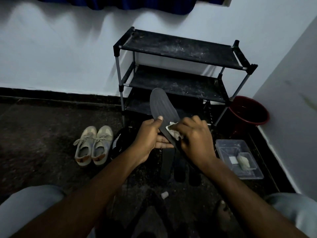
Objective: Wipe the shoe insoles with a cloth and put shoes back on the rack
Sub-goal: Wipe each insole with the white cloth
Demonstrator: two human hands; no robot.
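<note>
A dark grey ribbed insole (162, 105) is held up in front of the rack, toe end pointing away. My left hand (149, 138) grips its middle from the left, thumb on top. My right hand (193, 136) presses a crumpled pale cloth (172, 130) against the insole's near half. Another dark insole (167, 163) lies flat on the floor below my hands, beside dark shoes (180, 169) that are hard to make out. A beige pair of sneakers (93, 146) stands on the floor to the left. The black three-shelf shoe rack (180, 48) stands against the wall with nothing on its shelves.
A dark red bucket (248, 111) sits right of the rack in the corner. A clear plastic box (240, 158) with small items stands on the floor at the right. A black striped object (117, 143) lies beside the sneakers. My knees frame the bottom corners. A small pale cap (164, 194) lies on the floor.
</note>
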